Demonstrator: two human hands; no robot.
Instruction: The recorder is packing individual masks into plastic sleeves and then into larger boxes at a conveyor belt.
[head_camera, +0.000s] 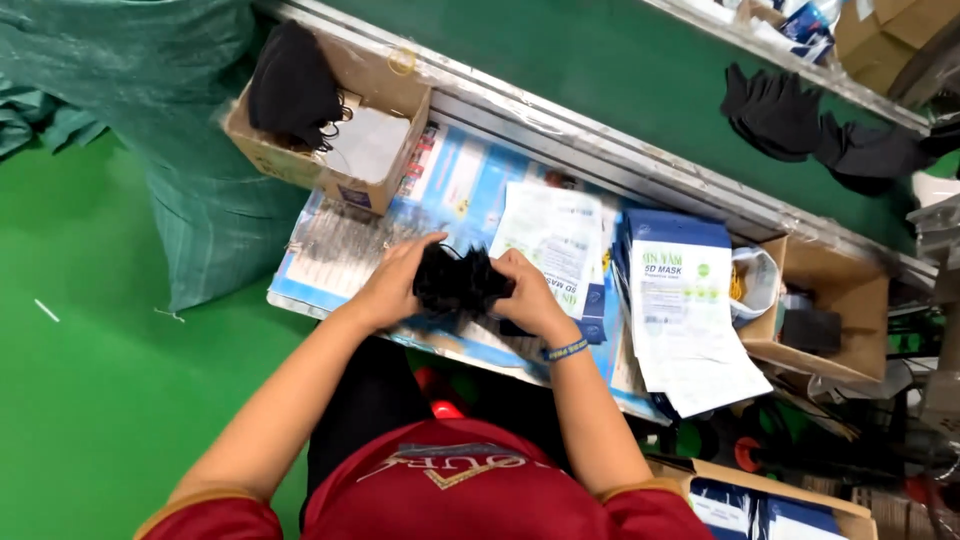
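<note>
I have a small stack of black face masks (458, 280) pinched between my two hands, held just above the counter (340, 250). My left hand (395, 283) grips the left end of the stack, fingers curled over the top edge, and my right hand (528, 290) closes on the right end, with a blue wristband (565, 349) on that wrist. Under my hands the counter is covered with flat blue and white packaging sheets (455, 185). Just right of my right hand lies a pile of white and blue mask pouches (685, 310). At the far left sits an open cardboard box (385, 160) holding more black masks (292, 88). A second cardboard box (830, 300) stands at the right end. Beyond the counter's metal rail, on the green belt (560, 50), lie loose black masks (790, 115).
</note>
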